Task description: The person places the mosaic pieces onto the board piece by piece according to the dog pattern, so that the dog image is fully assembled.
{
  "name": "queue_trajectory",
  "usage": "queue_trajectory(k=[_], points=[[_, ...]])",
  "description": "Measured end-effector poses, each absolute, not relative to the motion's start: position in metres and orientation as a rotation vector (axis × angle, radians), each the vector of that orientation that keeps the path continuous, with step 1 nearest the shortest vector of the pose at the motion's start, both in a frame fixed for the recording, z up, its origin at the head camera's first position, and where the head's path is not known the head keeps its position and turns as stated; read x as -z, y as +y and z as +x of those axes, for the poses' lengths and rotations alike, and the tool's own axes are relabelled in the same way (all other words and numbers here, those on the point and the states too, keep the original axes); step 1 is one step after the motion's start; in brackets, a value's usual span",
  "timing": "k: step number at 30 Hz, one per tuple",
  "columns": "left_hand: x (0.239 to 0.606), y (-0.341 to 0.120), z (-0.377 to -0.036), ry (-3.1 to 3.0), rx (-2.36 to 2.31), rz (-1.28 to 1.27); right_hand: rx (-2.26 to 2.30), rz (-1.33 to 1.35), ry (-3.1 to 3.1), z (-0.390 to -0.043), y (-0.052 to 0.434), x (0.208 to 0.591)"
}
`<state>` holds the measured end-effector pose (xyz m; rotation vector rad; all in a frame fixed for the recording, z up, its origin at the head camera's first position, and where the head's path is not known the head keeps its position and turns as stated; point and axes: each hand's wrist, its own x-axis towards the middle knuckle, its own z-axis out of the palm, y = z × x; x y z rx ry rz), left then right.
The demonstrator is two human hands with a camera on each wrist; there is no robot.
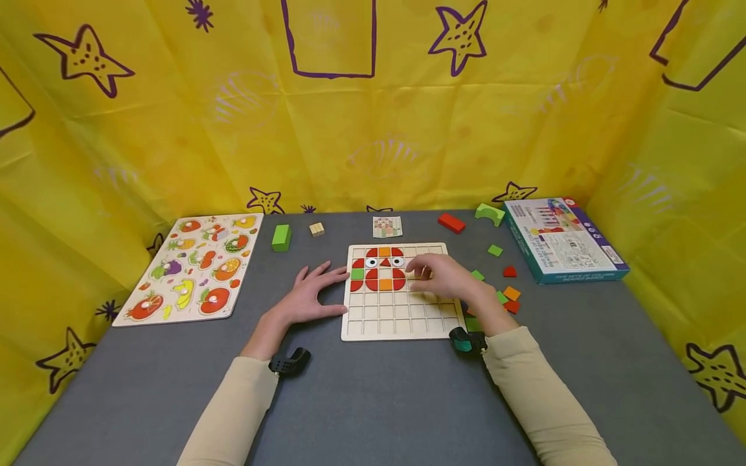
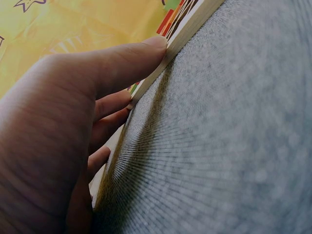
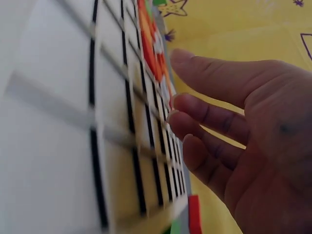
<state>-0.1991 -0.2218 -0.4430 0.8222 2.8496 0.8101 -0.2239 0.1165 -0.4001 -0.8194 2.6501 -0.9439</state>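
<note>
While the left hand (image 1: 311, 294) lies flat on the grey table (image 1: 379, 401) with its fingers spread and its thumb pressed against the left edge of the wooden grid board (image 1: 402, 323), the right hand (image 1: 445, 277) hovers over the board's right half, fingers loosely bent and slightly apart; whether they pinch a small piece cannot be told from any view. The board sits at the middle of the table, its far rows partly filled with red, orange and green tiles (image 1: 377, 275) that form a face with two eyes. Loose pieces (image 1: 508, 294) lie scattered to the right of the board, beside a blue box (image 1: 562, 239), and a fruit peg puzzle (image 1: 195, 268) rests well apart to the left. The likely mishap is the right hand's fingers brushing the seated tiles just left of them and knocking them out of their squares; the sleeve or wrist could also sweep the loose pieces off the near right.
</note>
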Motion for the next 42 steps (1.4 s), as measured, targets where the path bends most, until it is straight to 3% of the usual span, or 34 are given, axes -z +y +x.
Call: queue_trajectory(k=[20, 42], points=[[0.444, -0.223, -0.198, 2.846, -0.805, 0.823, 0.965, -0.64, 2.786, -0.22, 0.213, 0.409], [0.445, -0.224, -0.2, 2.841, -0.799, 0.82, 0.792, -0.57, 2.773, -0.228, 0.225, 0.412]])
